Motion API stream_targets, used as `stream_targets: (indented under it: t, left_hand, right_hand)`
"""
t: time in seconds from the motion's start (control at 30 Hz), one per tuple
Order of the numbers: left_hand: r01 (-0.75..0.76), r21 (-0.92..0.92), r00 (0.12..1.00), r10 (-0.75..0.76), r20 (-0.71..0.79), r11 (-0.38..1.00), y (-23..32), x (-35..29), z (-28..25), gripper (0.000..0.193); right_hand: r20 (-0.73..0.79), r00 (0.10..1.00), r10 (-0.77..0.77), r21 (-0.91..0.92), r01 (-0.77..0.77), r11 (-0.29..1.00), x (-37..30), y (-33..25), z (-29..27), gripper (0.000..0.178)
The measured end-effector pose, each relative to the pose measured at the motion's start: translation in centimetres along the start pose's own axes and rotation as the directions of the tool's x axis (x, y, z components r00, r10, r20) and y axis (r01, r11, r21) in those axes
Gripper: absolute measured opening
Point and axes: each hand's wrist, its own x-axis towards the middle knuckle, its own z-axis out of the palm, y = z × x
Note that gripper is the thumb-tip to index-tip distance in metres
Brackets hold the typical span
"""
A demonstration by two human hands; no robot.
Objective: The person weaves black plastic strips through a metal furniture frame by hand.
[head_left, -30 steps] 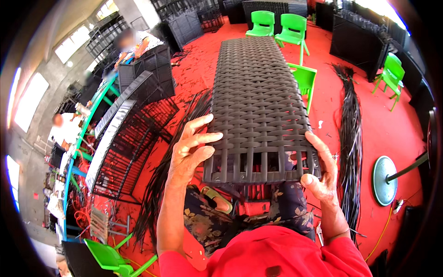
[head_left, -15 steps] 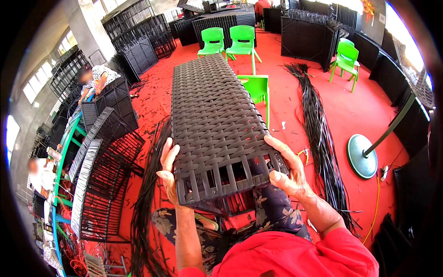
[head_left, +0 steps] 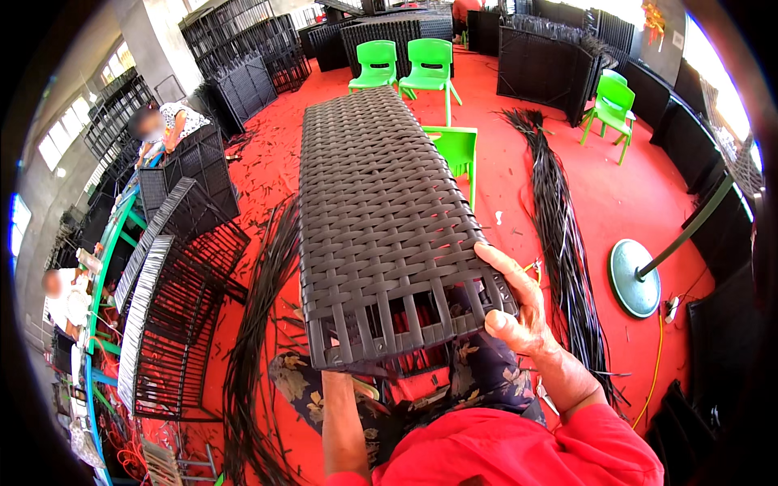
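Note:
A long, dark plastic-rattan woven frame [head_left: 385, 202] lies tilted in front of me, running away from my lap. Its broad top face is woven flat strips, and at the near end the strips stand as open uprights with gaps between them. My right hand [head_left: 523, 312] grips the near right corner, its fingers over the edge and its thumb at the end face. On the left, only my left forearm shows, reaching up under the near left corner. The frame hides that hand and its fingers.
Loose bundles of black strips lie left [head_left: 259, 324] and right [head_left: 559, 235] on the red floor [head_left: 648, 190]. Green chairs [head_left: 429, 69] stand beyond the frame. A round-based stand [head_left: 635, 278] is at right. Slatted frames [head_left: 174, 332] and two people [head_left: 182, 121] are at left.
My left hand has gone from the frame's left side to underneath it, out of sight. My right hand keeps its hold on the corner. The frame has shifted slightly.

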Motion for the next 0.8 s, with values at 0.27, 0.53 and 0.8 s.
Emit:
stream_targets:
  t: [0.27,0.53,0.8]
  left_hand:
    - [-0.535,0.196,0.592,0.199,0.781,0.822,7.4,3.6,0.9,0.078]
    - [-0.607,0.37,0.713,0.276,0.645,0.704,6.9,0.6,2.2,0.08]
    - [-0.626,0.418,0.755,0.377,0.537,0.658,7.4,-1.9,2.6,0.078]
  right_hand:
    - [0.048,0.998,0.039,0.007,-0.039,0.999,-0.4,-0.5,-0.2,0.07]
    - [0.155,0.982,-0.103,-0.25,0.14,0.958,0.0,-0.9,-2.0,0.072]
    - [0.308,0.947,-0.086,-0.286,0.178,0.942,0.7,-0.1,-3.4,0.082]
